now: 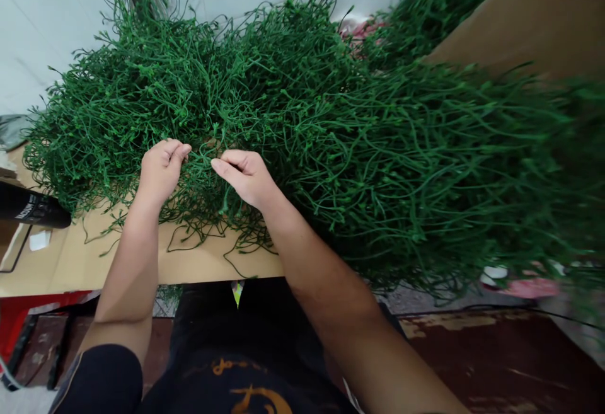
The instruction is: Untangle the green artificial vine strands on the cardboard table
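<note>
A big heap of thin green plastic stems (302,124) with small buds covers a sheet of brown cardboard (85,256). My left hand (161,171) is curled at the heap's near edge and pinches a green stem. My right hand (246,178) is a short way to the right and pinches the same stem (201,157), which runs between the two hands. Both forearms reach in from below.
A black cylinder (33,208) lies on the cardboard at the far left. A second brown cardboard panel (529,17) stands at the upper right. White tiled floor (42,29) shows behind the heap. Something pink (532,288) lies below the heap at the right.
</note>
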The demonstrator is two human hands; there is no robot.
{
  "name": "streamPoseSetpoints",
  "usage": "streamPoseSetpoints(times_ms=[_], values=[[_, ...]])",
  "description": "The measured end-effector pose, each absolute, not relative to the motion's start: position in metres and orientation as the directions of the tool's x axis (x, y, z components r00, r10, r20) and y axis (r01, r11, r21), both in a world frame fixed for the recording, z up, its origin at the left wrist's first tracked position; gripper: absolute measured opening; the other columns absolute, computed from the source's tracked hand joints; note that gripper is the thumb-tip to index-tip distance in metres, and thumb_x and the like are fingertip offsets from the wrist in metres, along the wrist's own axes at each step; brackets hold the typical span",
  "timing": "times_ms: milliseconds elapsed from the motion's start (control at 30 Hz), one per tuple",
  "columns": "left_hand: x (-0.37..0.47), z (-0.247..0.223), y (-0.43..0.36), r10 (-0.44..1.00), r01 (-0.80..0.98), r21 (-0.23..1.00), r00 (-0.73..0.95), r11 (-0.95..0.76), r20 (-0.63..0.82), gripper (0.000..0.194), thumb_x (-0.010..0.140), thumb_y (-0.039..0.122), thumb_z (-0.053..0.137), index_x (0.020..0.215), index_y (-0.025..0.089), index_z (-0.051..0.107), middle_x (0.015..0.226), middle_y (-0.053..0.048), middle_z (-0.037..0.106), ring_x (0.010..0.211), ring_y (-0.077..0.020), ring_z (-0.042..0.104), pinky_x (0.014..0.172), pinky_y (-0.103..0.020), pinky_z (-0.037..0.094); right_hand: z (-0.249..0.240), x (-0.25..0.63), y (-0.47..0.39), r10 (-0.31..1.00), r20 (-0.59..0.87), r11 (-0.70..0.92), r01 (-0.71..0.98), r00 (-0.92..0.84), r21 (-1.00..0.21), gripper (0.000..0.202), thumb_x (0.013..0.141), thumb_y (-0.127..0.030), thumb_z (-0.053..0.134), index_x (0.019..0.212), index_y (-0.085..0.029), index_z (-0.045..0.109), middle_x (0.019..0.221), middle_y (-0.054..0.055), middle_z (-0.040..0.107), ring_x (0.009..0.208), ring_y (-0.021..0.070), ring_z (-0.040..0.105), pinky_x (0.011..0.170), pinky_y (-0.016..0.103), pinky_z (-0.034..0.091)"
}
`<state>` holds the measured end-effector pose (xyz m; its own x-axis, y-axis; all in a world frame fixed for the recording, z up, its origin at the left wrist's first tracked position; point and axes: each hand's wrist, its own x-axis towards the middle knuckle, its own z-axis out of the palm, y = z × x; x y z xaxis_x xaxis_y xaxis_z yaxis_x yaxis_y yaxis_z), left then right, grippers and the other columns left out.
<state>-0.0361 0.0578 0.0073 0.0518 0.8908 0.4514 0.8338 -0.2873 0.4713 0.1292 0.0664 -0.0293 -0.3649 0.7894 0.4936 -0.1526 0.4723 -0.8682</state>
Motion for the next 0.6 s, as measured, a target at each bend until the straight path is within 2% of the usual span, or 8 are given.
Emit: streamPoseSetpoints(times_ms=[100,167,233,300,400,467,533,600], values=[[-0.043,-0.002,0.071,0.884,0.862,0.438,0.024,-0.254,0.466,0.033,0.085,0.036,0.043,0.058,0.018,0.047,0.060,0.000,0.047,0.063,-0.0132,0.046,0.066,-0.026,0.037,-0.024,0.127,0.054,0.741,0.542,0.523,-0.165,-0.397,-0.836,0.043,0.083,-0.031,0.051,0.050,-0.019,0.025,0.050,-0.006,0.022,0.049,0.0040,0.022,0.048,0.023,0.021],[-0.058,-0.008,0.080,0.860,0.880,0.457,-0.130,-0.130,0.494,0.032,0.085,0.034,0.044,0.057,0.019,0.046,0.058,0.001,0.045,0.063,-0.0136,0.045,0.067,-0.026,0.036,-0.020,0.130,0.046,0.706,0.583,0.541,-0.226,-0.402,-0.810,0.044,0.083,-0.027,0.051,0.050,-0.018,0.023,0.050,-0.006,0.021,0.048,0.0039,0.021,0.048,0.024,0.020],[-0.077,-0.012,0.083,0.777,0.848,0.526,-0.374,0.065,0.507,0.031,0.084,0.031,0.045,0.055,0.019,0.043,0.054,0.002,0.040,0.060,-0.0133,0.042,0.065,-0.027,0.035,-0.018,0.135,0.041,0.692,0.621,0.523,-0.336,-0.369,-0.783,0.045,0.085,-0.027,0.050,0.051,-0.018,0.022,0.050,-0.006,0.021,0.048,0.0040,0.021,0.048,0.024,0.020],[-0.090,-0.011,0.082,0.744,0.786,0.602,-0.485,0.140,0.459,0.033,0.084,0.029,0.045,0.053,0.019,0.041,0.050,0.003,0.036,0.056,-0.0122,0.038,0.060,-0.026,0.034,-0.018,0.139,0.042,0.721,0.623,0.480,-0.429,-0.303,-0.765,0.044,0.086,-0.029,0.048,0.051,-0.018,0.024,0.051,-0.005,0.023,0.048,0.0042,0.024,0.048,0.023,0.021],[-0.082,-0.005,0.077,0.806,0.766,0.643,-0.381,0.001,0.453,0.026,0.082,0.030,0.048,0.061,0.017,0.051,0.052,0.004,0.040,0.053,-0.0102,0.040,0.057,-0.024,0.036,-0.020,0.138,0.050,0.770,0.585,0.437,-0.457,-0.255,-0.774,0.044,0.086,-0.037,0.050,0.051,-0.018,0.030,0.051,-0.005,0.025,0.048,0.0042,0.025,0.048,0.023,0.022],[-0.067,-0.001,0.077,0.891,0.742,0.666,-0.248,-0.077,0.380,0.013,0.078,0.029,0.055,0.080,0.017,0.060,0.056,0.004,0.047,0.051,-0.0090,0.043,0.055,-0.023,0.038,-0.022,0.137,0.055,0.774,0.568,0.441,-0.403,-0.282,-0.802,0.047,0.084,-0.044,0.051,0.051,-0.018,0.031,0.050,-0.006,0.025,0.048,0.0043,0.024,0.048,0.023,0.022],[-0.054,0.004,0.076,0.953,0.720,0.689,-0.140,-0.089,0.270,0.032,0.075,0.027,0.058,0.106,0.018,0.059,0.064,0.003,0.056,0.051,-0.0092,0.050,0.054,-0.022,0.041,-0.024,0.137,0.058,0.783,0.549,0.465,-0.311,-0.292,-0.829,0.049,0.082,-0.051,0.050,0.050,-0.018,0.031,0.050,-0.005,0.026,0.049,0.0048,0.025,0.049,0.024,0.023],[-0.049,0.012,0.072,0.972,0.723,0.687,-0.101,-0.076,0.213,0.042,0.077,0.030,0.057,0.118,0.020,0.055,0.075,0.000,0.063,0.056,-0.0109,0.057,0.056,-0.023,0.045,-0.026,0.139,0.060,0.794,0.537,0.494,-0.212,-0.284,-0.843,0.049,0.083,-0.052,0.048,0.051,-0.018,0.034,0.051,-0.005,0.029,0.050,0.0054,0.028,0.050,0.024,0.025]])
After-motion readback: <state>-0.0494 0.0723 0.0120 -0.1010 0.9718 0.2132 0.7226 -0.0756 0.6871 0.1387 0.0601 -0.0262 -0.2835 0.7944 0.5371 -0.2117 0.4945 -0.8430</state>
